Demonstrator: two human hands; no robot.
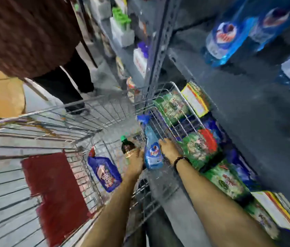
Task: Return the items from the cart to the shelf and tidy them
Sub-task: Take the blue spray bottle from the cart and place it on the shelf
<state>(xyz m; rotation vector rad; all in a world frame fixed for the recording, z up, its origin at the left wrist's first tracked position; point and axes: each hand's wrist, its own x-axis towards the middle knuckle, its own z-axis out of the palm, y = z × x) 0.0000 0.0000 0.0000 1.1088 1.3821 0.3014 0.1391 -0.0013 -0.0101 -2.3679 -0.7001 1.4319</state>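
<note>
Both my arms reach down into the wire cart (90,111). A light blue spray bottle (152,150) with a blue trigger top stands upright between my hands. My right hand (170,148) wraps its right side, and my left hand (136,160) presses its left side, partly hidden behind it. A dark bottle with a green cap (127,146) stands just left of my left hand. A dark blue jug with a red cap (104,171) lies in the cart further left. The grey shelf (247,107) at right carries matching blue spray bottles (224,40).
Another person in a brown top (24,32) stands beyond the cart's far end. Green packets (199,148) and yellow-edged boxes (195,98) fill the low shelf beside the cart. A dark red flap (55,193) sits on the cart's near end. The frame is motion-blurred.
</note>
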